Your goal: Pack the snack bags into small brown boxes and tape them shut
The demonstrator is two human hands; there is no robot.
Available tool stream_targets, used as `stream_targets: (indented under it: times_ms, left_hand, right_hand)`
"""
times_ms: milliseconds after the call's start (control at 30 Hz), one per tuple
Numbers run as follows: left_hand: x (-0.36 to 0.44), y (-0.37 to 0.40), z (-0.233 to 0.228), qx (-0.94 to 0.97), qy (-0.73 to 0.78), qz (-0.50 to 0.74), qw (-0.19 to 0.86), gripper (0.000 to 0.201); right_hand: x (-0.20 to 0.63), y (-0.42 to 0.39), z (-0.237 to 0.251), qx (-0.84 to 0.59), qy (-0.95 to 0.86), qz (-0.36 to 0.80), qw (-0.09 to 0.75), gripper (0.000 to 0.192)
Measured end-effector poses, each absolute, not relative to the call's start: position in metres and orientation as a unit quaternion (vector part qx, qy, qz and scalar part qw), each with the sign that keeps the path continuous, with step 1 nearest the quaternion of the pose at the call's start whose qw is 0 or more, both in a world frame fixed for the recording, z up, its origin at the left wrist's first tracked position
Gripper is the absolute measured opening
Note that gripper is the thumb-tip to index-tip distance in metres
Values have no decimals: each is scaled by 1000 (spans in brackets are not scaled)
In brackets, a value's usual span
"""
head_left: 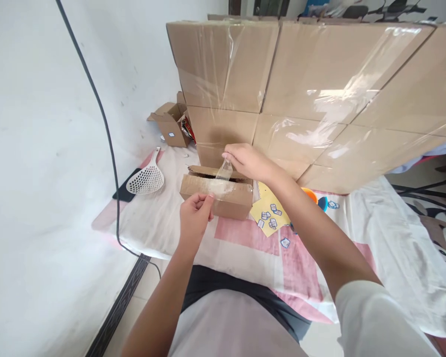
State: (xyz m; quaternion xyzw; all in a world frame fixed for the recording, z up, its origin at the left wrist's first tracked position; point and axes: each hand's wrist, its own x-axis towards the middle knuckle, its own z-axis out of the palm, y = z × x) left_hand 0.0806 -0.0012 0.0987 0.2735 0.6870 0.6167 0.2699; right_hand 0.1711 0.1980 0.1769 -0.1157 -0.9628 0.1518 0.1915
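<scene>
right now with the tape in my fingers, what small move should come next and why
Perhaps gently lift the tape with the right hand while the left hand steadies the small box: the strip's upper end is pinched, its lower end looks stuck to the box, and the left hand is at its front.

One camera, worn on the head, looks forward and steeply down over the person's shirt at the near edge. The hands fall mid-view, fairly near; the wall runs down the left side, and stacked cartons span the far side and far right.
</scene>
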Motion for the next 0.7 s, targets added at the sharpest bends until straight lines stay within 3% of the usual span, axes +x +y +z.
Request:
stream_targets:
  times_ms: [200, 400, 600, 700]
  left_hand:
    - [87, 17, 87, 248, 738, 582, 234, 39]
    - [86, 15, 81, 302, 833, 459, 60, 50]
    - [85, 14, 76, 436, 796, 373, -190, 26]
    - [85, 15, 75, 562, 743, 321, -169, 30]
  right_hand:
    - [140, 223, 157, -81, -980, 137, 116, 30]
    - [133, 222, 137, -90, -987, 101, 81, 30]
    - [132, 211, 132, -140, -987, 42, 63, 31]
    - [139, 202, 141, -202, -974, -5, 107, 40]
